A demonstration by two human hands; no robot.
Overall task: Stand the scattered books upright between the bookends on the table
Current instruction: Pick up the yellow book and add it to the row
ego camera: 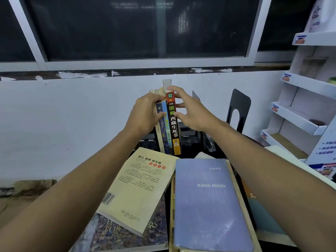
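At the far side of the dark table (189, 150) a row of upright books (164, 135) stands with at least 4 spines facing me, the outermost on the right being a red-and-black book (174, 128). The left hand (145, 113) clasps the row from its left side, fingers curled over the tops and thumb laid across the spines. The right hand (190, 110) is spread and unclenched, its fingertips touching the top and right side of the red-and-black book without wrapping it. 1 black bookend (238, 110) stands upright to the right, well apart from the row. A thin dark plate (196, 96) just behind the right fingers may be a 2nd, though I cannot tell. Nearer me, 4 books plainly lie flat. A cream book (141, 188), back cover up, rests tilted on a patterned book (127, 233). A blue book (209, 202) lies just beside it, and an orange-and-teal book (258, 211) sits partly under the right forearm. A pale edge beneath the blue book might be a 5th. Against the right wall stands a white display shelf (300, 106) with 4 tiers in sight. The 3rd tier down holds 1 small dark object (317, 122). Something greenish (332, 80) shows at the picture's edge on the 2nd. I cannot make out anything in the other 2.
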